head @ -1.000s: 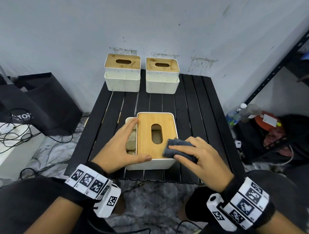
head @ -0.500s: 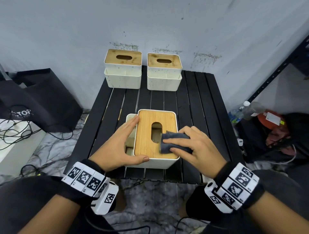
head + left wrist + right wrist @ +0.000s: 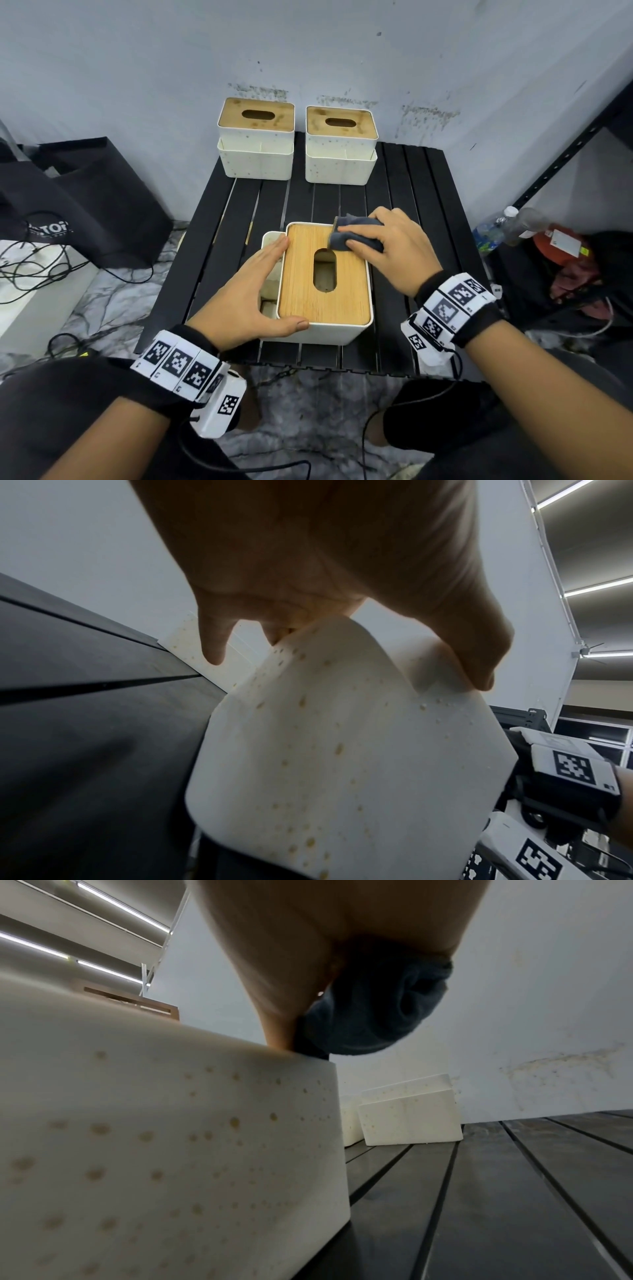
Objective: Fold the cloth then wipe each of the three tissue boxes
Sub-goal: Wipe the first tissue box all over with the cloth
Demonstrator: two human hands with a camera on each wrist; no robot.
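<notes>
The near tissue box [image 3: 325, 291] is white with a slotted wooden lid and stands at the front of the black slatted table [image 3: 411, 192]. My left hand [image 3: 253, 291] lies flat along its left side, fingers straight, thumb against the front wall; the left wrist view shows the hand [image 3: 308, 547] over the speckled box [image 3: 342, 750]. My right hand [image 3: 394, 246] grips the folded dark grey cloth [image 3: 356, 236] and presses it on the lid's far right corner. In the right wrist view the cloth [image 3: 377, 1010] bulges past the box's [image 3: 171, 1137] edge. Two more tissue boxes [image 3: 257, 137] [image 3: 340, 144] stand against the wall.
A black bag [image 3: 85, 205] and loose cables [image 3: 34, 260] lie on the floor to the left. A plastic bottle [image 3: 496, 226] and bags sit to the right beside a black shelf upright [image 3: 565, 147]. Bare slats separate the near box from the far pair.
My right hand slid the cloth across the lid, from the near right edge to the far right corner. The left hand kept its place on the box.
</notes>
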